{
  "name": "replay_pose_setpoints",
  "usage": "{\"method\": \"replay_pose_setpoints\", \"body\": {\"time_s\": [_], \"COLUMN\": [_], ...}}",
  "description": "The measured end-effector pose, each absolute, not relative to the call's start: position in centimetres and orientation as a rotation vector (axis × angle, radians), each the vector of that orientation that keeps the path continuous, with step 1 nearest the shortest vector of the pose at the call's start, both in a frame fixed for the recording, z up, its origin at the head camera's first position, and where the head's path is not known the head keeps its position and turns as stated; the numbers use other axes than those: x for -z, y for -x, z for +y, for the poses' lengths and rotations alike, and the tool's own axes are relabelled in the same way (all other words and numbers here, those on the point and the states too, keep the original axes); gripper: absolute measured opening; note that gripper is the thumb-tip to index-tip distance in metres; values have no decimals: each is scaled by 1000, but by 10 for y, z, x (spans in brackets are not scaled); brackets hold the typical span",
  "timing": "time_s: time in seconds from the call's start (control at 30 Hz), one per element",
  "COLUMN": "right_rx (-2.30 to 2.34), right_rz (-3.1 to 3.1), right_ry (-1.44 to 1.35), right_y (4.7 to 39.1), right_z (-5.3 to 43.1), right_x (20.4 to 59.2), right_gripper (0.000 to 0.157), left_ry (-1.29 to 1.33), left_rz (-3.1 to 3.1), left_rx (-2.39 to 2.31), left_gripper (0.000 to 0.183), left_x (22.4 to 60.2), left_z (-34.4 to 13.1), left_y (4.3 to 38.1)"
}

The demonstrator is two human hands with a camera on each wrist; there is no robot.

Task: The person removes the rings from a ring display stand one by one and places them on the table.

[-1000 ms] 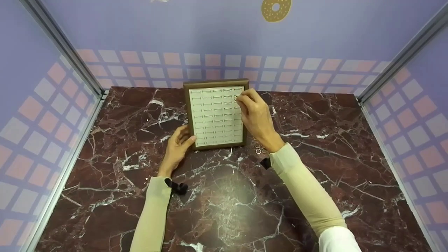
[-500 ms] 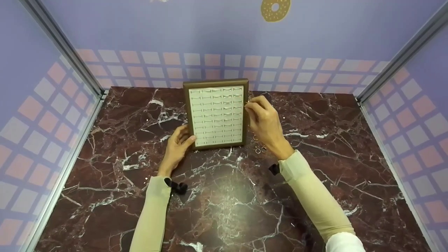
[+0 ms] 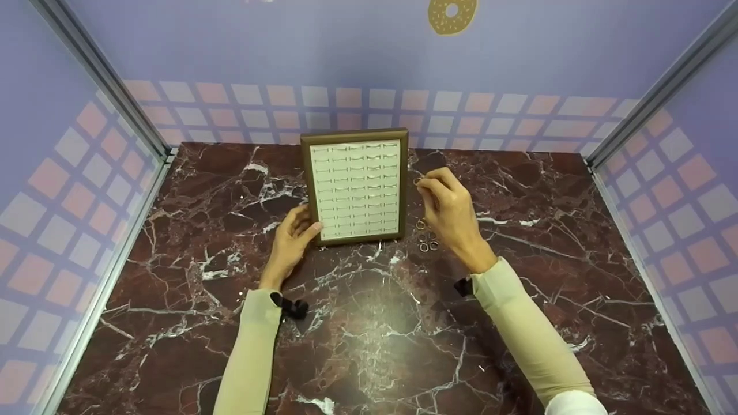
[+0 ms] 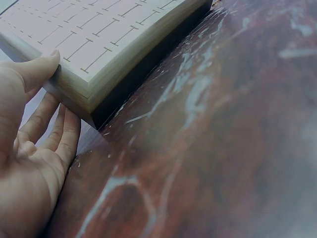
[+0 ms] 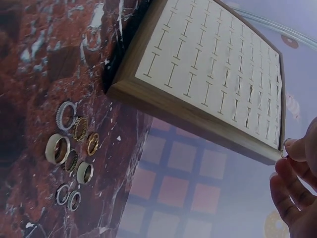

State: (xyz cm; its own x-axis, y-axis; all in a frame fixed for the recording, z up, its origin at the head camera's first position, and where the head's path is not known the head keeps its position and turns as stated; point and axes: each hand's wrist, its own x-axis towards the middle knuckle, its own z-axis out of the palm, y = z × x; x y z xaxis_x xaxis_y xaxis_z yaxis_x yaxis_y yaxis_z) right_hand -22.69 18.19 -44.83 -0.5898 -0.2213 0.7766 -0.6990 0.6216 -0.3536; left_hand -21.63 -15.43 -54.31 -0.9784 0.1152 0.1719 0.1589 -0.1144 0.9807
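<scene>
A ring display board [image 3: 356, 190] with a brown wooden frame and white slotted face stands tilted on the table. My left hand [image 3: 294, 241] grips its lower left edge, thumb on the front rim; in the left wrist view the other fingers [image 4: 67, 134] lie along the side and behind. To the right of the board, my right hand [image 3: 452, 210] pinches a small ring [image 3: 417, 181] between thumb and fingertips, apart from the board. The right wrist view shows this ring [image 5: 285, 148] partly hidden by the fingers. No ring can be made out clearly in the slots.
Several loose silver and gold rings, among them a wide pale ring [image 5: 58, 148] and a gold ring [image 5: 92, 144], lie on the dark red marbled table [image 3: 369, 346] right of the board. A purple wall [image 3: 230, 52] with pink and white squares stands close behind.
My right hand has moved from the board's upper right side out to the right and a little nearer me, with the ring in its fingertips. My left hand and the board stay put.
</scene>
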Motion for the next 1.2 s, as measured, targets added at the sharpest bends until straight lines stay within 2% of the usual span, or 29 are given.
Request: {"method": "replay_pose_setpoints", "body": {"time_s": [0.87, 1.2], "right_rx": [-859, -840], "right_rz": [-2225, -2324], "right_ry": [-695, -700], "right_y": [211, 206], "right_z": [222, 236], "right_x": [489, 509], "right_gripper": [5, 11], "left_ry": [280, 279], "left_rz": [-2062, -2112], "left_rx": [2339, 2281], "left_gripper": [54, 56], "left_x": [543, 542], "left_z": [-153, -155], "left_y": [216, 216]}}
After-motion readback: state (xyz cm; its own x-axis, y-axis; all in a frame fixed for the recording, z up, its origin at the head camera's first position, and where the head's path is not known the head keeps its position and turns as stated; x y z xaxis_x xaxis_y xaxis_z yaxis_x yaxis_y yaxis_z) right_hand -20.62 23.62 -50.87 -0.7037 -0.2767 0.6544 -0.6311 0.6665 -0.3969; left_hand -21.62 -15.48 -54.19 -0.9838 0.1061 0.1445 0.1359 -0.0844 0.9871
